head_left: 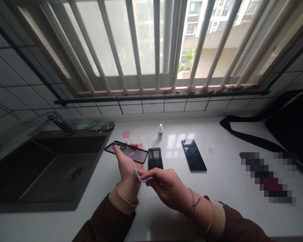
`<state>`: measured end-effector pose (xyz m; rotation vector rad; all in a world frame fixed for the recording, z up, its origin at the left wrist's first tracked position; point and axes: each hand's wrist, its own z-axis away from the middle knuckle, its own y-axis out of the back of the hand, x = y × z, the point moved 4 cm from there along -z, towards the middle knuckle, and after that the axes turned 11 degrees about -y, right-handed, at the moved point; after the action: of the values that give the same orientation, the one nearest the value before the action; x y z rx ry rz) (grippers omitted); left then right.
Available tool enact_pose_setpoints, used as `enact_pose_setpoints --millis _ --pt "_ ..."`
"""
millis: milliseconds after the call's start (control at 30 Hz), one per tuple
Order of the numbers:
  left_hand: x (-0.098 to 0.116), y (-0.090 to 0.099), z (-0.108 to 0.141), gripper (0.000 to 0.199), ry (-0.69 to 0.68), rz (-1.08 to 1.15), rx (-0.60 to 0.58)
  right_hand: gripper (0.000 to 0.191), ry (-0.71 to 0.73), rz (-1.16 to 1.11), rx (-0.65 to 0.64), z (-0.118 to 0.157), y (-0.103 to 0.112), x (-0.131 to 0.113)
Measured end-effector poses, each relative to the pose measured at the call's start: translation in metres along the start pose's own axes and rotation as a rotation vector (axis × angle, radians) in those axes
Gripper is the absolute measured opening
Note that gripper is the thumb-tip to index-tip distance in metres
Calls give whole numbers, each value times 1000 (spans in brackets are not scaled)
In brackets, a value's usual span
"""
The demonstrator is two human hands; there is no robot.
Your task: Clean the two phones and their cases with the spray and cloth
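My left hand [127, 161] holds a clear phone case [131, 153] with a black rim, the thumb over its camera cutout and the fingers beneath. In my right hand [166, 185] a small folded grey cloth [140, 176] is pinched, close to the left wrist. Just beyond the right fingers a black phone [155, 158] lies on the counter, its near end hidden by the hand. Another dark phone [194, 155] rests farther right. Behind them stands a small white bottle [160, 132] with a coloured label.
A dark sink [80, 198] with a faucet [62, 122] takes up the left side. On the white counter [222, 191] lie a pink paper note [126, 134] and a small clear cap [210, 147]. A black strap [252, 136] and bag sit right, near a pixelated object [267, 178].
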<state>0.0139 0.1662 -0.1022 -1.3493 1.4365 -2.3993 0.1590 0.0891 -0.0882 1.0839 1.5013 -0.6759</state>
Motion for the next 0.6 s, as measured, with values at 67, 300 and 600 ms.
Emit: enact_pose_setpoints --millis 67,300,600 --pt "-2 0 2 56 57 -26 -23 18 -112 -145 -19 -2 5 4" --pt "-5 -15 29 69 608 -117 -511 37 -298 -474 560 -16 74 40" --pt "-7 -9 65 72 993 -290 -1007 39 -256 -89 568 -15 87 26"
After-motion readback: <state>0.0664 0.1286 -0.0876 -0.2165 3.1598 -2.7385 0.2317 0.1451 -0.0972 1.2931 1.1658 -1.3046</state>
